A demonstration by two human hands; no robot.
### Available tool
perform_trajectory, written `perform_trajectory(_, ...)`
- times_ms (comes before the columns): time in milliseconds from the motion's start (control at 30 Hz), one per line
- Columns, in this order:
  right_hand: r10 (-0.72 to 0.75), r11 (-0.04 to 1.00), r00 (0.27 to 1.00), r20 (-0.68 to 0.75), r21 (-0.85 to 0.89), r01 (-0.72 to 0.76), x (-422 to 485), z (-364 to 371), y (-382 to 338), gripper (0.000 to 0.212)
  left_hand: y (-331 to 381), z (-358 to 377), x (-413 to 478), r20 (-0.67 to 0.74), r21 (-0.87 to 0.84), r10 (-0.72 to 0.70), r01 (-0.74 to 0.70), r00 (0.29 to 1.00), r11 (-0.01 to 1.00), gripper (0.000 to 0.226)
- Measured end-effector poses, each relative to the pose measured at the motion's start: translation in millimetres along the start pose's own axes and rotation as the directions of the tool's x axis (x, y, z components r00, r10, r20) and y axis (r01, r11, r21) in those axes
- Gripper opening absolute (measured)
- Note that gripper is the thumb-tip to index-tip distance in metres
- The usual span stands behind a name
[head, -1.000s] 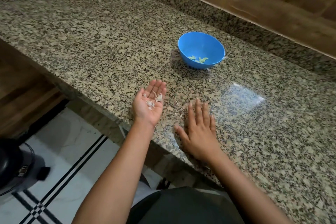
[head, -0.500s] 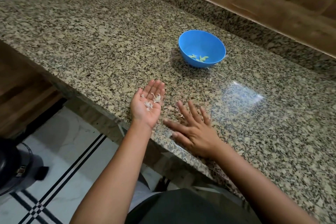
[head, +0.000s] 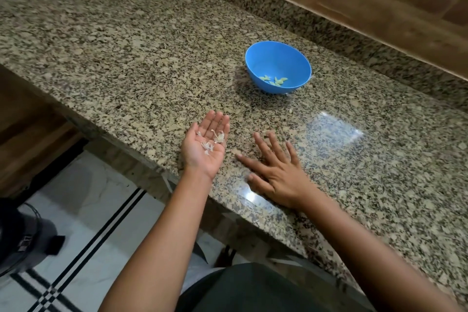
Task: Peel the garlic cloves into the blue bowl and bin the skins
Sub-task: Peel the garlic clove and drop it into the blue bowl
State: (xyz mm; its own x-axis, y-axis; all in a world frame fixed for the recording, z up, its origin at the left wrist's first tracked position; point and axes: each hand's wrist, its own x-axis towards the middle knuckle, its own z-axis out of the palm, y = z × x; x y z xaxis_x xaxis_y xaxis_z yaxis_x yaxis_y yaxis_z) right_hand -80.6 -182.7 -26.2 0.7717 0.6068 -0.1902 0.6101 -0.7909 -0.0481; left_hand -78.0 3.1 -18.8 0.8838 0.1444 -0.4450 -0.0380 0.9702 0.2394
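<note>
At the near edge of the worktop (head: 126, 71), the left hand (head: 202, 152) is lying palm up, fingers together, cradling the garlic skins (head: 211, 143). The right hand (head: 276, 175) is pressing flat just right of it, fingers spread. What is likely the bin (head: 15, 230) is standing on the floor at near left, on the left hand's side.

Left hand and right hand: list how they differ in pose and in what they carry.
The left hand lies palm up; the right hand lies palm down on the granite counter. The left hand's fingers are together, the right hand's spread. The left hand carries garlic skins; the right hand carries nothing. Both are open.
</note>
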Motion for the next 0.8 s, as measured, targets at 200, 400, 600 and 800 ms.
perform_trajectory(200,0.288,0.954,0.955,-0.066,0.111,-0.28,9.3,-1.1,6.7,0.077,-5.1,4.9,0.5,0.005,0.012,-0.018,0.017,1.0,1.0,0.046)
perform_trajectory(400,0.48,0.849,0.873,0.081,0.209,-0.486,16.0,-1.1,1.7,0.101,-8.2,8.7,7.0,0.002,0.008,-0.033,0.033,0.999,0.999,0.044)
perform_trajectory(600,0.345,0.918,0.938,0.046,0.193,-0.347,28.2,-6.6,3.4,0.068,-7.1,8.7,11.6,0.008,0.006,-0.043,0.042,0.999,0.999,0.044)
perform_trajectory(800,0.276,0.943,0.961,0.006,0.191,-0.272,23.2,-3.6,-9.3,0.065,-7.1,7.2,12.2,0.018,0.01,-0.035,0.035,0.999,0.999,0.044)
